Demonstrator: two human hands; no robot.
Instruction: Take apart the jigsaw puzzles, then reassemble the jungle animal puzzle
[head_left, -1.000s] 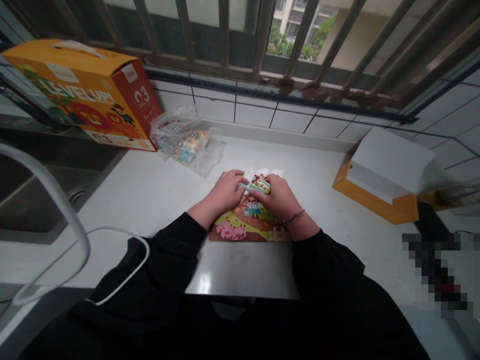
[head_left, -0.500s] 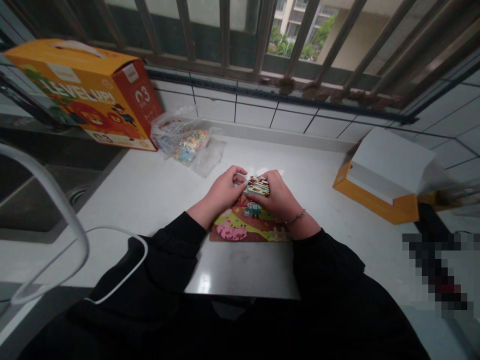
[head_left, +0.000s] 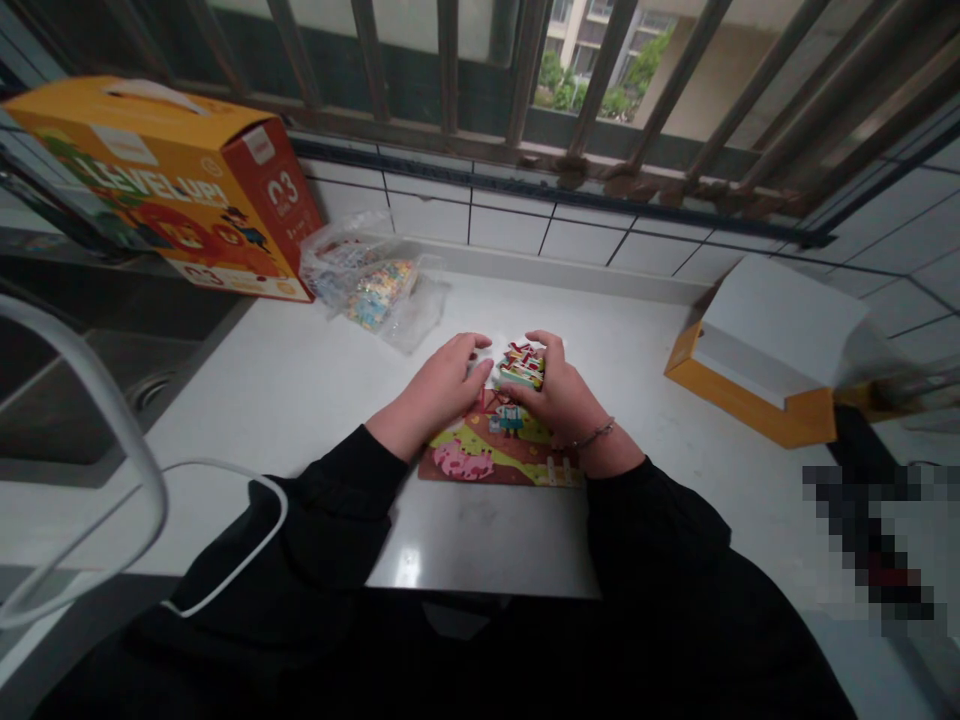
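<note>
A loose pile of puzzle pieces (head_left: 523,364), with pale edges and red, green and white faces, sits in the curve of my right hand (head_left: 562,393). My right thumb and fingers wrap its near and right sides. Just left of the pile is my left hand (head_left: 448,378), its thumb and fingers curved and apart, with nothing visible in it. Below both hands lies a farm-scene puzzle (head_left: 461,461) showing a pink pig, a figure and a white fence. My hands and the pile cover its upper part.
An orange "LEVEL UP!" box (head_left: 172,200) stands at the back left beside a clear bag of puzzle pieces (head_left: 382,290). To the right sits an open orange-and-white box (head_left: 772,330). A white cable (head_left: 112,400) loops over the sink side at left; window bars rise behind.
My left hand has drawn a little left, off the pile. The pieces, more neatly stacked before, now sit looser and more spread in my right hand, whose index finger has lifted.
</note>
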